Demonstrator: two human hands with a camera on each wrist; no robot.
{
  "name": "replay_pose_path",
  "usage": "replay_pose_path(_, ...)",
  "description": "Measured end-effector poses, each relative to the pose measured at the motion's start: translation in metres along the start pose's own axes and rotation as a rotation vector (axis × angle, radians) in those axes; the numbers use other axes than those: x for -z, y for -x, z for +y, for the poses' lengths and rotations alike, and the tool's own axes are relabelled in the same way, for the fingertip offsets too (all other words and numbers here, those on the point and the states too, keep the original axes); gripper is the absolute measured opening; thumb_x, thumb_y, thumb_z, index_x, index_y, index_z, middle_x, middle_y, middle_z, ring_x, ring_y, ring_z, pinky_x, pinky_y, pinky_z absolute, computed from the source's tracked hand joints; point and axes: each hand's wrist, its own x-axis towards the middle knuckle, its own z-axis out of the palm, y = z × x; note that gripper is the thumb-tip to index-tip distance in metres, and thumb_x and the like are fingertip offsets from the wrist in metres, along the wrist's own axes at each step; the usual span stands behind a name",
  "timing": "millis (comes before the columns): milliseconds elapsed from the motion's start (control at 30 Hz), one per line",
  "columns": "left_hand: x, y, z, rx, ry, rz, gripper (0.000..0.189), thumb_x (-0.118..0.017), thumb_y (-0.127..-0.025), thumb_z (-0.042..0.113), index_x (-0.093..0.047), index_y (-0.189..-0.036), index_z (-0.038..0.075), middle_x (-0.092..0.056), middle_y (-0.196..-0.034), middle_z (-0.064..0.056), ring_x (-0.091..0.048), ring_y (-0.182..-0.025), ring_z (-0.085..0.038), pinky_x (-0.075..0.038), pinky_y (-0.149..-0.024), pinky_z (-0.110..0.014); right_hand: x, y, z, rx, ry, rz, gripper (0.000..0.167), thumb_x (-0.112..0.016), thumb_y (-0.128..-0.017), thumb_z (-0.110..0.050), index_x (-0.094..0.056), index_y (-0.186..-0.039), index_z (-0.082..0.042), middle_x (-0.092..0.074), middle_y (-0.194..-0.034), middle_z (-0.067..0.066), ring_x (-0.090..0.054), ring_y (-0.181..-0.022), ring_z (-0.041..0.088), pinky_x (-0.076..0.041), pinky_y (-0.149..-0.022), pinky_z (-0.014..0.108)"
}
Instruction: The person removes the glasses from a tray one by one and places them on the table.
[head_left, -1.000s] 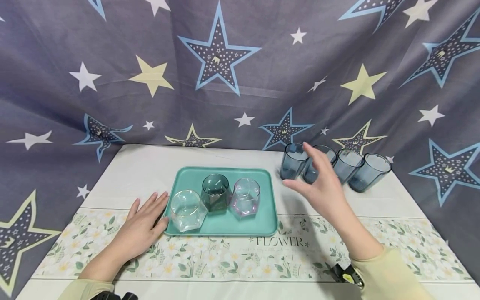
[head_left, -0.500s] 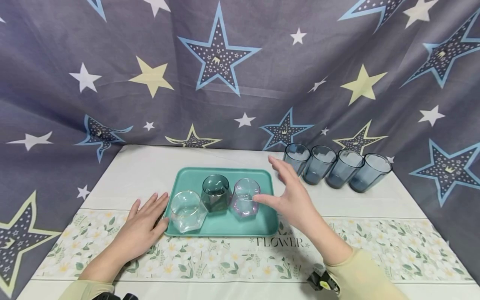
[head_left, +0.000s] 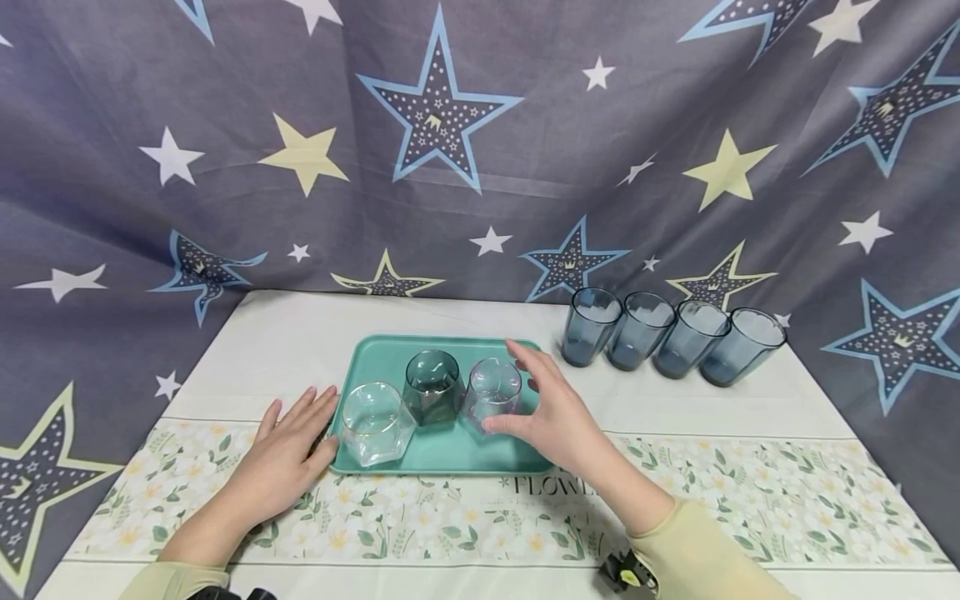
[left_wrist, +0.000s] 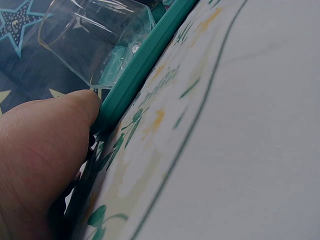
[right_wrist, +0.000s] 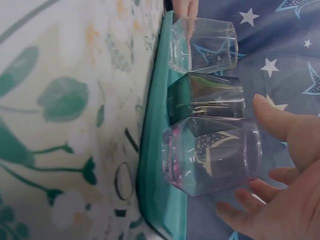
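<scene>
Standing on the teal tray (head_left: 450, 458) are a clear glass tumbler (head_left: 375, 425) with a gold rim, a dark green-grey tumbler (head_left: 432, 387) and a pink-tinted tumbler (head_left: 492, 392). My right hand (head_left: 555, 417) is at the pink one, thumb in front and fingers spread behind it. In the right wrist view, thumb and fingertips stand at either side of that tumbler's rim (right_wrist: 254, 150), with a gap showing at the thumb. My left hand (head_left: 281, 458) lies flat on the cloth by the tray's left edge; its thumb (left_wrist: 82, 110) is right at the tray wall.
Several blue glasses (head_left: 590, 329) stand in a row at the back right of the table. A white cloth with a floral band (head_left: 420, 525) covers the table. Behind it hangs a grey curtain (head_left: 525, 50) with stars.
My right hand has moved left and toward me, from the nearest blue glass to the pink-tinted tumbler. The left hand stays where it was. The glasses have not moved.
</scene>
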Motion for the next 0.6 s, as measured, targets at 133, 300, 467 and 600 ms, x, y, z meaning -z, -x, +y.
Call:
replay_pose_path(133, -0.0002, 0.0003, -0.0002, -0.003, -0.001, 0.001, 0.064, -0.049, -0.118, 0.036, -0.038, -0.171, 0.001, -0.034, -0.177, -0.02, -0.024, -0.165, -0.046, 0.005, -0.133, -0.065, -0.0033, -0.0009, 0.0034, -0.005, -0.006, -0.009, 0.107, -0.099, -0.086, -0.022, -0.037, -0.173, -0.011, -0.048, -0.166, 0.017, -0.048, -0.153, 0.035, -0.044, -0.123, 0.055)
replay_pose_path(300, -0.0005, 0.0003, -0.0006, -0.005, -0.003, 0.001, 0.064, -0.049, -0.118, 0.036, -0.038, -0.171, 0.001, -0.034, -0.177, -0.019, -0.024, -0.165, -0.046, 0.006, -0.133, -0.064, -0.0054, -0.0023, 0.0064, -0.024, -0.015, -0.018, 0.106, -0.099, -0.086, -0.021, -0.038, -0.172, -0.01, -0.051, -0.165, 0.015, -0.049, -0.152, 0.037, -0.047, -0.122, 0.052)
replay_pose_path(467, -0.0006, 0.0002, -0.0006, -0.007, -0.003, 0.004, 0.064, -0.049, -0.118, 0.035, -0.038, -0.171, 0.001, -0.034, -0.177, -0.019, -0.024, -0.165, -0.046, 0.005, -0.133, -0.065, -0.0059, -0.003, 0.008, -0.042, -0.016, -0.023, 0.105, -0.099, -0.086, -0.021, -0.039, -0.172, -0.012, -0.051, -0.164, 0.013, -0.049, -0.153, 0.034, -0.048, -0.121, 0.05)
replay_pose_path(600, -0.0004, 0.0001, -0.0006, -0.01, -0.004, 0.007, 0.064, -0.049, -0.118, 0.035, -0.039, -0.17, 0.001, -0.035, -0.176, -0.02, -0.024, -0.165, -0.046, 0.005, -0.133, -0.065, -0.0062, -0.003, 0.0097, -0.044, 0.012, -0.018, 0.103, -0.099, -0.087, -0.021, -0.041, -0.171, -0.013, -0.054, -0.162, 0.013, -0.051, -0.15, 0.035, -0.048, -0.12, 0.054)
